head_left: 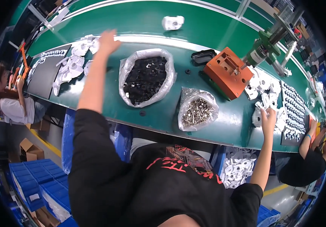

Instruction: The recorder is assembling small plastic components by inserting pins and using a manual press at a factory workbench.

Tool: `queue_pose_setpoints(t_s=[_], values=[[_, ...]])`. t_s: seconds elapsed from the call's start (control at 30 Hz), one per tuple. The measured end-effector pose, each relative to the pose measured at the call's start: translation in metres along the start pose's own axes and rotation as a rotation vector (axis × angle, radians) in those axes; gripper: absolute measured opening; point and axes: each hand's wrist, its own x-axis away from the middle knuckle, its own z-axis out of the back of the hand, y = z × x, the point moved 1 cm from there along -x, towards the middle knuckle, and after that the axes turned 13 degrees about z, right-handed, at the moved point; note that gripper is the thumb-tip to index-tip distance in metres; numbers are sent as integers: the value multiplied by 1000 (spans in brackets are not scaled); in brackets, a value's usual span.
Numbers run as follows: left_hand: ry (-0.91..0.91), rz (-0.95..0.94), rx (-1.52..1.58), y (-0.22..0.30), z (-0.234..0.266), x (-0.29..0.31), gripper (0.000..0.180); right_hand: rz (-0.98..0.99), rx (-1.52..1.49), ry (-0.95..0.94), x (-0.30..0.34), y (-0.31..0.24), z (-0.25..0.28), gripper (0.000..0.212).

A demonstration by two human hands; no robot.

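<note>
My left hand reaches across the far left of the bench, its fingers stretched out and slightly blurred, with nothing seen in them. Beside it lies a heap of white plastic parts. On the green belt beyond the bench a white plastic housing shows smeared. My right hand is at the right, fingers closed on a white plastic part by another pile of white parts. Behind that hand an orange block fixture sits below a green drill-press-like machine.
In the middle stand a bag of small black parts and a bag of screws. A black tray lies by the fixture. Black mats with rows of parts flank both sides. Blue crates stand lower left. Co-workers sit at each side.
</note>
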Motion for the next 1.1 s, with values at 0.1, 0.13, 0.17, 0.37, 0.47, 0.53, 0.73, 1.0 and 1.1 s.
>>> queue_pose_setpoints(t_s=[0.1, 0.13, 0.17, 0.37, 0.47, 0.53, 0.73, 1.0, 1.1], values=[[-461, 143, -343, -97, 14, 25, 49, -167, -159, 27, -1, 31, -2, 32], [-468, 113, -209, -106, 17, 34, 46, -225, -218, 41, -2, 31, 3, 32], [-478, 81, -74, -109, 26, 50, 42, -265, -241, 66, -2, 31, 6, 32], [-223, 189, 473, -76, 48, 82, 25, 23, -129, 369, -22, -71, 32, 28], [-374, 166, 1114, 32, 62, 120, 23, -86, -149, 367, -27, -105, 21, 32], [-678, 202, 1403, 84, 52, 140, 27, -76, -53, 377, -33, -104, 10, 34], [-1055, 251, 2030, 213, 61, 201, 20, -166, -1014, 520, -12, -133, 14, 18], [-305, -371, 1021, 270, 59, 218, 20, 108, -1019, 424, -9, -248, -31, 28], [-132, -566, 897, 257, 53, 228, 21, 22, -1205, 389, -6, -247, -35, 29]])
